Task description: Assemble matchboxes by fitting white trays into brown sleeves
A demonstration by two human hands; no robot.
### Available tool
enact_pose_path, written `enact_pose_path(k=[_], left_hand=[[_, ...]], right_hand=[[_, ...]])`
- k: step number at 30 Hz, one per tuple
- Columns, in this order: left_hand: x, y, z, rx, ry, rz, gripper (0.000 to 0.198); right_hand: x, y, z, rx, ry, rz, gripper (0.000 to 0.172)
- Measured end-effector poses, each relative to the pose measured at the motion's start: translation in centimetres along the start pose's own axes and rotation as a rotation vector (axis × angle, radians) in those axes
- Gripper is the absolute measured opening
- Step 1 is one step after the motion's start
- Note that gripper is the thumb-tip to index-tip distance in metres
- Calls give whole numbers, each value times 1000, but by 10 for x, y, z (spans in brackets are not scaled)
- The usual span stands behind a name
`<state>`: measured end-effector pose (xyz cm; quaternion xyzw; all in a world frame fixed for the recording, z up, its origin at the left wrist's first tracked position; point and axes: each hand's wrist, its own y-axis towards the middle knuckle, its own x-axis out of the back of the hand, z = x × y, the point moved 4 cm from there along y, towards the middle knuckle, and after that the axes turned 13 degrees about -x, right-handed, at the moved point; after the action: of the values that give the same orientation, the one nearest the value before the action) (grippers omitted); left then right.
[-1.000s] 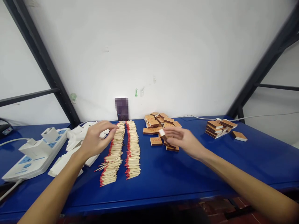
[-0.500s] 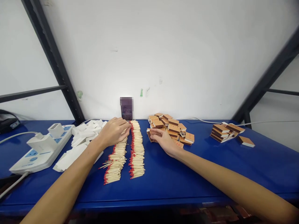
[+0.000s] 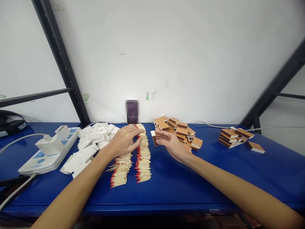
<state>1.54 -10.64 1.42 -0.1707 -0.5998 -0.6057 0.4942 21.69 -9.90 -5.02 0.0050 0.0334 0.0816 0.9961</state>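
Note:
Two long rows of red-tipped matches (image 3: 143, 156) lie on the blue table (image 3: 166, 184). My left hand (image 3: 124, 142) rests across the far part of both rows, fingers stretched toward the right row and touching the matches. My right hand (image 3: 172, 144) is just right of the rows, palm turned inward. Its fingertips hold a small brown matchbox (image 3: 154, 137) with a white end. Behind that hand sits a pile of brown matchboxes (image 3: 178, 130).
White inner trays (image 3: 92, 140) are heaped to the left, next to a white power strip (image 3: 45, 152) with plugs and cables. A second stack of matchboxes (image 3: 234, 136) is at the far right. A dark phone (image 3: 132, 112) leans on the wall. Black frame posts rise on both sides.
My left hand has slid from the left row across to the right row. My right hand has brought the matchbox leftward, close to the matches. The view has shifted slightly.

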Motion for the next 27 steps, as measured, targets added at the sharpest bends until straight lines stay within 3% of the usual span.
enact_pose_path(k=[5, 8, 13, 17, 20, 27], left_hand=[[-10, 23, -16, 41, -302, 38, 44], [-13, 37, -15, 58, -372, 33, 36], [-19, 51, -11, 85, -494, 38, 33], [-28, 58, -6, 249, -704, 38, 30], [-36, 60, 0, 341, -853, 92, 28], [-47, 49, 7, 301, -852, 218, 20]], right_hand=[[6, -8, 13, 36, -74, 45, 46], [13, -14, 21, 139, -252, 17, 44], [23, -30, 34, 583, -775, -201, 47], [25, -34, 34, 841, -1038, -304, 49], [23, -34, 32, 913, -1127, -291, 43], [19, -30, 20, 932, -1220, -188, 35]])
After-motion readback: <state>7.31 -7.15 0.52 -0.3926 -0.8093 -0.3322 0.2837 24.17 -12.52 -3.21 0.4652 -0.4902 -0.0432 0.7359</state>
